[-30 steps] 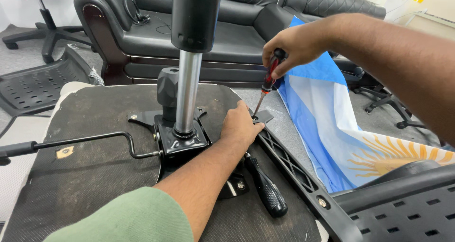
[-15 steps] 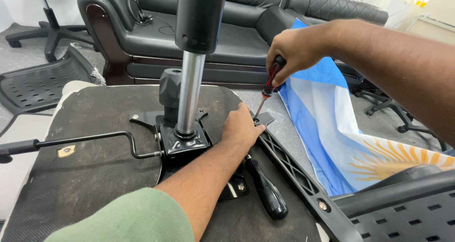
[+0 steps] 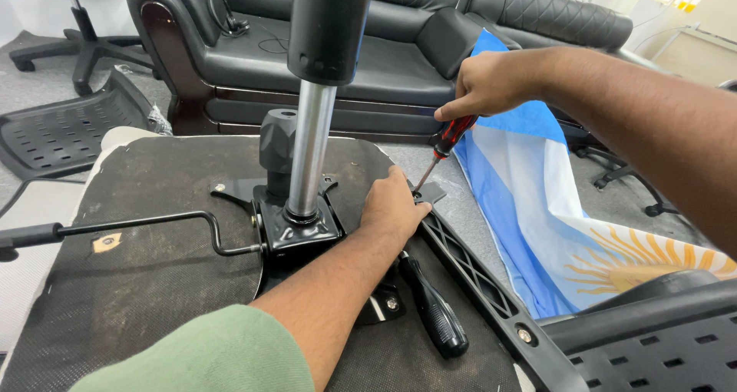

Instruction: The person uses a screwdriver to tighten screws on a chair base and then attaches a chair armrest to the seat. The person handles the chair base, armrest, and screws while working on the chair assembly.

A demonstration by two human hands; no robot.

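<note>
An upturned office chair seat [image 3: 153, 277] lies before me, its black underside up and its gas cylinder [image 3: 311, 150] rising from a black metal mechanism plate [image 3: 295, 231]. My left hand [image 3: 393, 208] rests flat on the seat beside the plate, fingers near the end of a black armrest bracket [image 3: 468, 265]. My right hand [image 3: 487, 85] grips a red-and-black screwdriver [image 3: 444, 146], its tip down at the bracket's end by my left fingertips. A second black-handled tool [image 3: 434, 311] lies on the seat under my left forearm.
A height lever [image 3: 130, 227] sticks out left from the mechanism. A black leather sofa [image 3: 368, 46] stands behind. A blue-and-white flag with a sun [image 3: 560, 208] lies on the floor right. A black chair back [image 3: 61, 127] lies left; another mesh part [image 3: 660, 338] sits lower right.
My head has shifted slightly, so the scene sits a little differently. Both hands and the screwdriver stay at the same spot on the bracket.
</note>
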